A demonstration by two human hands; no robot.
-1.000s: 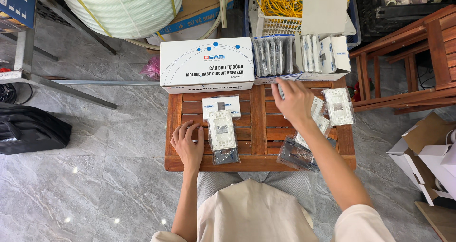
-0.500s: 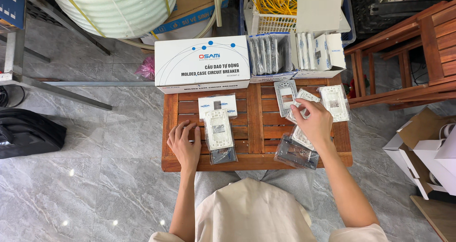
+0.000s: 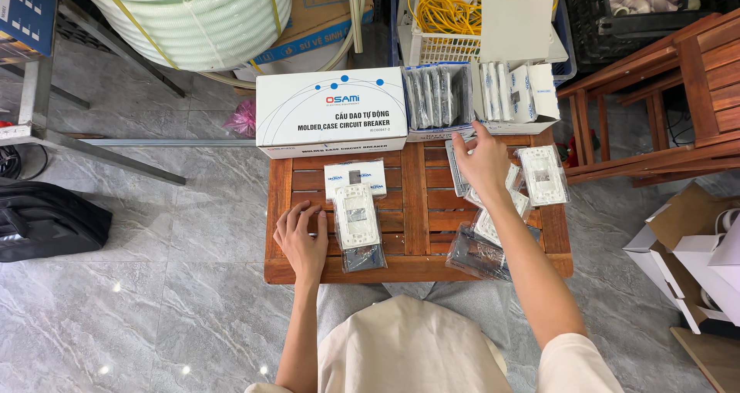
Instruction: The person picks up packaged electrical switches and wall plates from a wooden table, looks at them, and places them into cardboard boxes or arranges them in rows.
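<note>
Seated person at a low slatted wooden table [image 3: 416, 266]. Left hand [image 3: 302, 239] lies flat on the table top, fingers spread, holding nothing; it sits just beside a white wall-switch plate in a clear bag [image 3: 355, 217], which rests on a darker bagged part [image 3: 364, 256]. A small white carton [image 3: 355, 176] lies behind that stack. Right hand [image 3: 483, 160] is extended over the far right of the table, fingers loosely apart above a loose pile of bagged white switch plates [image 3: 499, 216]; whether it grips one cannot be told. One more bagged plate [image 3: 543, 175] lies apart to the right, and a dark bagged frame [image 3: 476, 256] sits at the near edge. Behind the table: a large white printed box [image 3: 331, 112] and an open tray of upright packed units [image 3: 439, 96].
</note>
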